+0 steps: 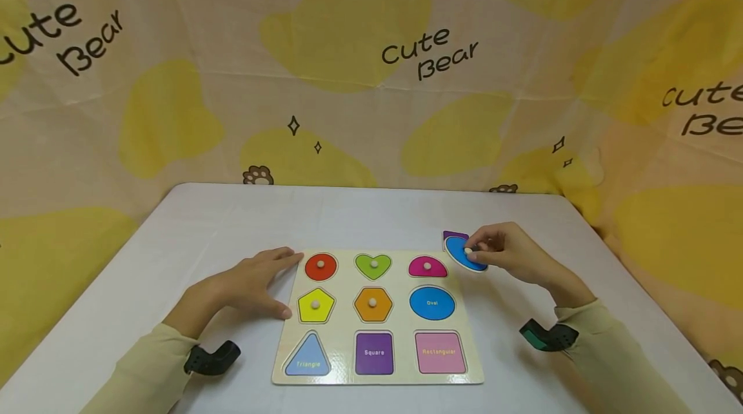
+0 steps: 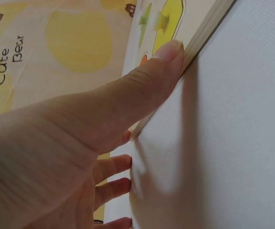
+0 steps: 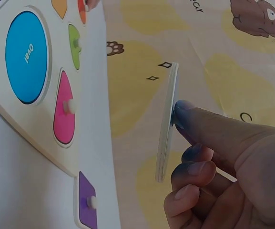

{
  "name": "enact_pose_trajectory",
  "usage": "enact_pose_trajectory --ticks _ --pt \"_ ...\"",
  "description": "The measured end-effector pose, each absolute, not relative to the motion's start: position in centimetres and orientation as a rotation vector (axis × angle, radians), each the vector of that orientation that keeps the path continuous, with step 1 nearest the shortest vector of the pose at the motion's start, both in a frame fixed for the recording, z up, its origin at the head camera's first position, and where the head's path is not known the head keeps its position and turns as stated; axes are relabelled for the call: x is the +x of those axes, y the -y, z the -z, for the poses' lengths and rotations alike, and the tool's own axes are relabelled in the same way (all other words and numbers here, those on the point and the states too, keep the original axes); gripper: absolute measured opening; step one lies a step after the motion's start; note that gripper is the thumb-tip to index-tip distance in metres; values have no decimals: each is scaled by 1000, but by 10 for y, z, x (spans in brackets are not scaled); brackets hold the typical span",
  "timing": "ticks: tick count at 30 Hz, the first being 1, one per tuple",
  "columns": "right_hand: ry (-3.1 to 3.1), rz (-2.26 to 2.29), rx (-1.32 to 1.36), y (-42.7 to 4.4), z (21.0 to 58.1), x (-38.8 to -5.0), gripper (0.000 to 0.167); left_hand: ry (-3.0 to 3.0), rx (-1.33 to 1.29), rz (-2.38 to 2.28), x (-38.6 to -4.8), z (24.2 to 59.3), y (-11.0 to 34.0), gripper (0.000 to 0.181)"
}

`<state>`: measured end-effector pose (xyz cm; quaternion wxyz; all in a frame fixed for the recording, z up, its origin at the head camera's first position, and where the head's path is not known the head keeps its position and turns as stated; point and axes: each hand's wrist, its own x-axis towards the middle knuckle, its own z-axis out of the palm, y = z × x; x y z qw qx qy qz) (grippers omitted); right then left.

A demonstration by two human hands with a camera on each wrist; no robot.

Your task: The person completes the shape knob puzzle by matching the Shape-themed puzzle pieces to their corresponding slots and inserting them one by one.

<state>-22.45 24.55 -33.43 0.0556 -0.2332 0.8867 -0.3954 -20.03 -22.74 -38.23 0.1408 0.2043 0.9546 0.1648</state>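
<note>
A wooden shape puzzle board (image 1: 336,349) lies flat on the table. My right hand (image 1: 506,253) pinches the knob of a blue oval puzzle piece (image 1: 458,247), lifted near the board's far right corner; the right wrist view shows that oval piece (image 3: 166,124) edge-on. On the board, the oval recess (image 1: 432,311) is bare, as are the triangle, square and rectangular recesses. My left hand (image 1: 246,285) rests against the board's left edge with fingers spread. Its thumb (image 2: 151,71) touches the edge near the yellow pentagon piece (image 1: 321,312).
Knobbed red circle (image 1: 329,268), green heart (image 1: 366,262), magenta half-circle (image 1: 438,269) and orange hexagon (image 1: 382,311) pieces sit in the board. Behind the oval, a purple piece (image 3: 86,188) lies beside the board's corner. A printed cloth (image 1: 348,27) hangs behind the white table (image 1: 261,214).
</note>
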Motion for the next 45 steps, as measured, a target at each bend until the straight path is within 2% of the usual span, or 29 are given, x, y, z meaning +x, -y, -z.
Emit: enact_pose_trajectory --ticks 10,45 --pt "-2665 1203 -722 -244 341 -228 10 -2758 582 -466 -202 379 226 103" --pt "-2643 1188 -698 -229 349 -222 13 -2759 606 -480 -201 382 227 102"
